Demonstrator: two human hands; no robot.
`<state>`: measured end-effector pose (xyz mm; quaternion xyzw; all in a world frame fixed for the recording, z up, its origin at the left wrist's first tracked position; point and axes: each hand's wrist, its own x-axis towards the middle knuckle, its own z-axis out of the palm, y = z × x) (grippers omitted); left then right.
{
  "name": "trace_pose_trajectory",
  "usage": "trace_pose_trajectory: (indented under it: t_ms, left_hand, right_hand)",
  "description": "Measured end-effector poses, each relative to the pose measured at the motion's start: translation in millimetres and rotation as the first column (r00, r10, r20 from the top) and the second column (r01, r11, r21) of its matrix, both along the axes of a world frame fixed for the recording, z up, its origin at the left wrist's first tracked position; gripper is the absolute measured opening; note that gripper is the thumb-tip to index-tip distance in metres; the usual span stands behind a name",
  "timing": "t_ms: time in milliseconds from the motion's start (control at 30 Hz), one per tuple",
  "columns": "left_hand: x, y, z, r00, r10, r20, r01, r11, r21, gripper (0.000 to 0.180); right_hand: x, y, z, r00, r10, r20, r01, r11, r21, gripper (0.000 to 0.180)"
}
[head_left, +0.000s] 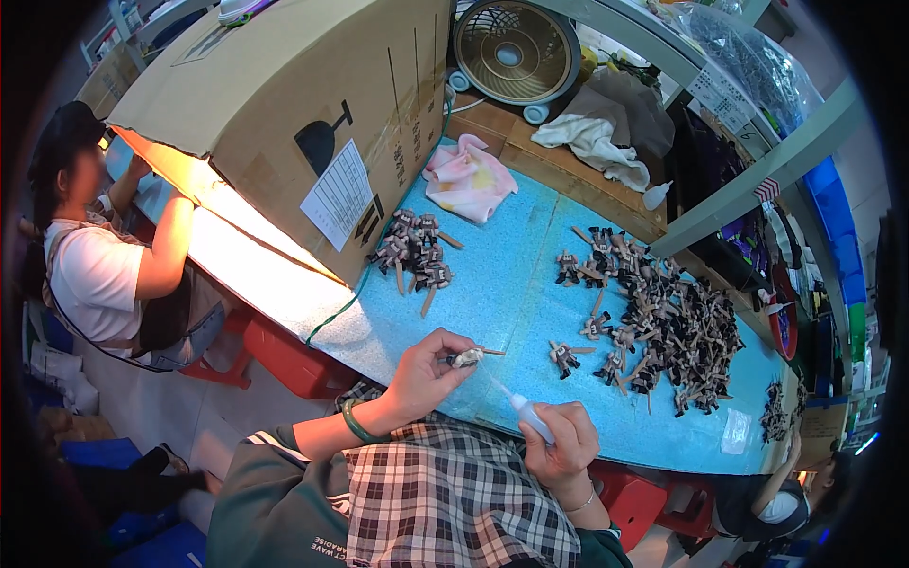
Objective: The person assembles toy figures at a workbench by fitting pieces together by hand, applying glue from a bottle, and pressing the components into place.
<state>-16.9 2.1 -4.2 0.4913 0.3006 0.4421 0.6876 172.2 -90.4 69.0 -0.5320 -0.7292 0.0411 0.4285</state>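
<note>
The left grip [426,381] holds a figure [466,359] whose stick [494,352] points right; the right grip [566,443] holds a bottle [532,419], its nozzle [505,391] just apart from the figure. On the blue bench [530,210] lie a small pile of figures [409,248], a bigger pile [680,333] farther right, and a cloth [469,180] beside a carton [256,114].

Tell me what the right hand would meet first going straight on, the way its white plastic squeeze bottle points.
Likely the small pale-and-dark figure held in the left hand: the right hand aims the bottle forward and left toward it, though depth is unclear.
</note>
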Motion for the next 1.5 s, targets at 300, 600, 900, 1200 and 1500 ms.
trace_pose_trajectory:
  t_ms: [300,600,900,1200,1500]
  left_hand:
    - [-1.6,-1.1,-0.8,1.000,0.001,-0.024,-0.001,0.999,-0.032,0.028]
    - [-1.4,-1.0,-2.1,1.000,-0.014,-0.007,0.013,0.999,-0.043,0.028]
    - [-0.7,-1.0,-3.1,1.000,-0.009,-0.015,0.008,0.999,-0.046,0.028]
    - [1.5,-3.2,-4.8,0.999,0.008,-0.036,-0.008,1.000,-0.017,0.023]
    - [0.1,-4.7,-3.3,0.999,0.005,-0.043,-0.005,1.000,-0.010,0.025]
  right_hand:
    - [0.1,-0.6,-1.3,1.000,-0.006,-0.010,0.006,1.000,0.001,0.029]
    - [0.3,0.6,-2.2,1.000,-0.010,-0.030,0.010,1.000,0.024,0.029]
    - [1.3,-0.7,-5.1,1.000,-0.011,-0.027,0.012,0.999,0.048,0.029]
    - [-1.6,0.4,-4.2,0.999,0.036,-0.029,-0.035,0.999,0.035,0.029]
    - [-5.6,4.7,-2.7,0.999,0.050,-0.020,-0.049,0.998,0.033,0.029]
